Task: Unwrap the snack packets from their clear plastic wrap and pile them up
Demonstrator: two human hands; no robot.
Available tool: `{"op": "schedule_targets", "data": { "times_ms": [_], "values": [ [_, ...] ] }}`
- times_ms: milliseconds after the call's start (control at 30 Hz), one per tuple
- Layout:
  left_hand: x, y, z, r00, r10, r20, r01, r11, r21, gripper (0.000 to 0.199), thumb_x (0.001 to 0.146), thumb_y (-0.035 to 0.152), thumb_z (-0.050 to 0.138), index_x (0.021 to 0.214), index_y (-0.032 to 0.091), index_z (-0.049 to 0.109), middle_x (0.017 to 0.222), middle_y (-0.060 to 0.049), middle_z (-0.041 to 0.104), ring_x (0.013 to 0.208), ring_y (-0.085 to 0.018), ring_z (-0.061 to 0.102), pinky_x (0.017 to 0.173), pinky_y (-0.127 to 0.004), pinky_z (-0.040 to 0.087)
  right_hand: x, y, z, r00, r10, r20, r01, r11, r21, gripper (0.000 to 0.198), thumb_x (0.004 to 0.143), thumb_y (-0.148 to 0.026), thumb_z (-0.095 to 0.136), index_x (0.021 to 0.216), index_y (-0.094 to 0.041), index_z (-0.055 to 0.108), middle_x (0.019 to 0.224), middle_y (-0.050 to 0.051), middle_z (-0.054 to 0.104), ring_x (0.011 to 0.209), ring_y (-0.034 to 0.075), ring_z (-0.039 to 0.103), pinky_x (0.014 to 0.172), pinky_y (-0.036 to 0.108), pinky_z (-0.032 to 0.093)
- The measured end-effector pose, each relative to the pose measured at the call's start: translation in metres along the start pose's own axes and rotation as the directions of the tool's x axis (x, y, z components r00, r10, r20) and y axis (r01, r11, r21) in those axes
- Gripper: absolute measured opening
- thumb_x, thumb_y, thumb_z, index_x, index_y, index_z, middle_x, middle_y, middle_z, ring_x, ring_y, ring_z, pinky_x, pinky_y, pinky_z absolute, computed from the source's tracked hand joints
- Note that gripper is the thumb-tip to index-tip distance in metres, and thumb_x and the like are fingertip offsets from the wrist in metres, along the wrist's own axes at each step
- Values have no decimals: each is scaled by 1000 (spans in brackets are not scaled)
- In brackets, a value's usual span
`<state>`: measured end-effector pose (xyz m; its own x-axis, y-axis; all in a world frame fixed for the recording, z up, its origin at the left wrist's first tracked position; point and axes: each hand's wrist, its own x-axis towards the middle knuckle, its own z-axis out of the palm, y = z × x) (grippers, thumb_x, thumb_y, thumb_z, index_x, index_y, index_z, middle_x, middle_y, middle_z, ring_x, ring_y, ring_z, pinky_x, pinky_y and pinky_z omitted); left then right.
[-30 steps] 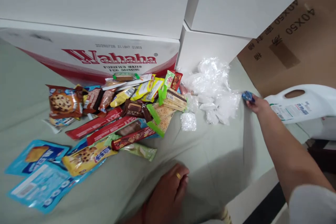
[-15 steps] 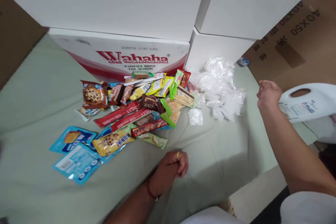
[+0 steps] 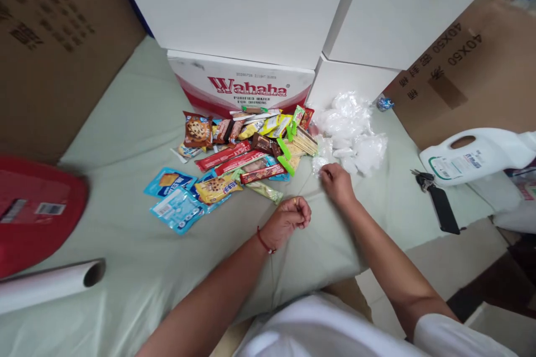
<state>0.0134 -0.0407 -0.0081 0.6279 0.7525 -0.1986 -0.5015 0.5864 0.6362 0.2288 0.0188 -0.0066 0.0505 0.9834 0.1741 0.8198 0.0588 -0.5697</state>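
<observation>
My right hand [image 3: 338, 183] has its fingers pinched at the edge of a small clear plastic packet [image 3: 318, 165], which lies on the pale green cloth. The fingertips partly cover that packet. Closer to me, my left hand [image 3: 294, 213] rests with curled fingers and nothing visible in it, just right of a light green snack wrapper [image 3: 267, 191]. Beyond my hands spreads a pile of packaged snacks: red bars [image 3: 228, 155], a yellow cookie pack [image 3: 215, 189], blue pouches [image 3: 178, 209] and green-ended wafer packs [image 3: 302, 142]. Crumpled clear plastic bags [image 3: 349, 128] heap up beside it.
A Wahaha water carton [image 3: 251, 85] and white boxes [image 3: 238, 5] stand behind the snacks. Brown cartons [image 3: 452, 78] flank both sides. To the right lie a white jug [image 3: 473, 156] and keys with a black holder [image 3: 443, 209]. A red object [image 3: 37, 212] and white roll [image 3: 50, 284] are left.
My right hand has moved left from beside the jug to the small clear packet. My left hand remains curled near the snacks. The view has shifted, showing more on both sides.
</observation>
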Motion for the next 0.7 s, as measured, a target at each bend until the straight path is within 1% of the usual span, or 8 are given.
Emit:
{"op": "schedule_targets", "data": {
  "times_ms": [167, 267, 333, 400, 467, 533, 600, 700],
  "values": [
    [1, -2, -1, 1000, -16, -2, 16, 1000, 2, 21, 61, 19, 77, 75, 17, 62, 72, 0, 63, 58, -8, 51, 57, -24, 34, -20, 7, -4, 979, 153, -134, -130, 978, 165, 24, 97, -42, 52, 89, -21, 61, 85, 4, 63, 74, 19, 54, 75, 34, 47],
    [0, -2, -2, 1000, -26, 4, 26, 1000, 4, 21, 63, 20, 79, 76, 16, 63, 72, 1, 63, 58, -8, 51, 57, -23, 35, -25, -3, 1, 966, 98, -240, -75, 992, 104, 29, 95, -50, 60, 99, -21, 61, 99, 7, 63, 84, 22, 57, 81, 36, 48],
    [-1, -3, -3, 1000, -27, 4, 27, 1000, 10, 22, 64, 20, 80, 77, 16, 63, 74, 0, 63, 59, -8, 52, 58, -23, 35, -24, -8, 7, 975, 24, -223, -18, 999, 30, 38, 89, -51, 68, 110, -21, 62, 113, 12, 61, 100, 27, 58, 87, 40, 49],
    [0, -3, -4, 1000, -24, 6, 24, 1000, 15, 22, 65, 21, 81, 78, 16, 64, 75, 0, 63, 60, -8, 53, 58, -23, 36, -21, -10, 13, 986, 9, -165, -11, 1000, -11, 33, 89, -46, 66, 110, -20, 66, 112, 14, 62, 106, 30, 57, 89, 42, 48],
    [0, -3, -3, 1000, -19, 9, 18, 1000, 20, 23, 65, 22, 82, 78, 16, 63, 75, 0, 63, 61, -8, 53, 59, -24, 37, -19, -10, 16, 988, 62, -144, -59, 998, 27, 23, 93, -41, 59, 98, -21, 70, 99, 11, 64, 93, 27, 59, 86, 41, 47],
    [0, -2, -2, 1000, -12, 10, 12, 1000, 25, 26, 67, 25, 83, 79, 16, 63, 73, 0, 61, 60, -8, 52, 59, -23, 37, -21, -10, 14, 976, 154, -154, -126, 976, 179, 23, 92, -40, 59, 90, -21, 71, 89, 7, 64, 78, 22, 56, 81, 38, 47],
    [0, -1, 1, 1000, 0, -5, 0, 999, 41, 29, 70, 30, 85, 81, 16, 62, 71, 1, 59, 59, -8, 49, 56, -22, 35, -27, -15, 10, 947, 294, -129, -214, 879, 426, 23, 87, -45, 67, 89, -22, 72, 80, 2, 63, 68, 18, 52, 72, 33, 45],
    [1, 2, 3, 997, 54, -62, -49, 996, 74, 38, 75, 41, 86, 88, 18, 59, 71, 4, 55, 55, -6, 43, 50, -20, 26, -42, -29, 2, 895, 443, 51, -327, 573, 751, 26, 79, -47, 78, 86, -22, 72, 64, -4, 55, 58, 14, 43, 60, 28, 36]
  ]
}}
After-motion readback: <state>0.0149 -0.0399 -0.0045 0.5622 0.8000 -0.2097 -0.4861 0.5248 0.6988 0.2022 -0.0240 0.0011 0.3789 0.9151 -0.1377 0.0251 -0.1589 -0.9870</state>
